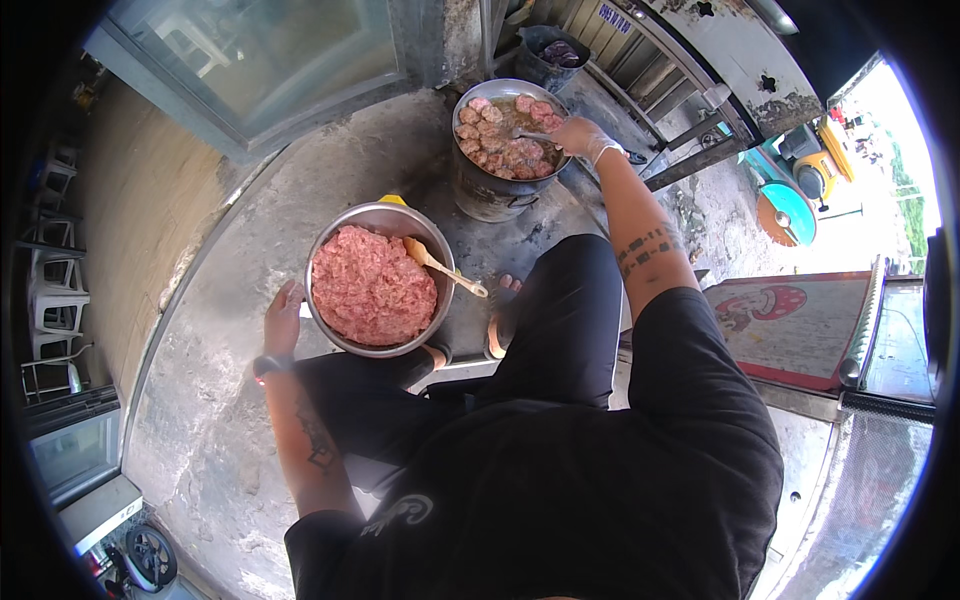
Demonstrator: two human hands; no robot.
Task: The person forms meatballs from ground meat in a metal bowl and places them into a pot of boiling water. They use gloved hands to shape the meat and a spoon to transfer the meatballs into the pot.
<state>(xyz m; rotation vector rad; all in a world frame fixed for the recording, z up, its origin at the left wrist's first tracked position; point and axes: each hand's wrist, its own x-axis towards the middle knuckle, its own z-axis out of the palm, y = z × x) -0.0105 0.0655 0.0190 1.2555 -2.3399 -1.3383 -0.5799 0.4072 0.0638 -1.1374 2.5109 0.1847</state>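
Note:
My right hand point(583, 139), in a thin clear glove, grips the handle of a metal utensil point(534, 136) whose end is among the meat patties point(491, 140). Several patties lie in oil in a wide metal pan point(459, 112) on a round, sooty stove point(489, 196). A steel bowl point(448, 311) full of pink ground meat point(373, 289) stands nearer to me. A wooden spoon point(439, 265) rests in the meat, its handle over the rim. My left hand point(283, 319) is beside the bowl's left side, fingers extended; whether it touches the bowl is unclear.
Behind the pan stands a dark bucket point(551, 77) with dark contents. A glass-paned door point(255, 52) is at the upper left, a metal frame point(675, 67) at the upper right. A yellow machine point(817, 169) and a round saw blade point(784, 219) are farther right. My knees flank the near floor.

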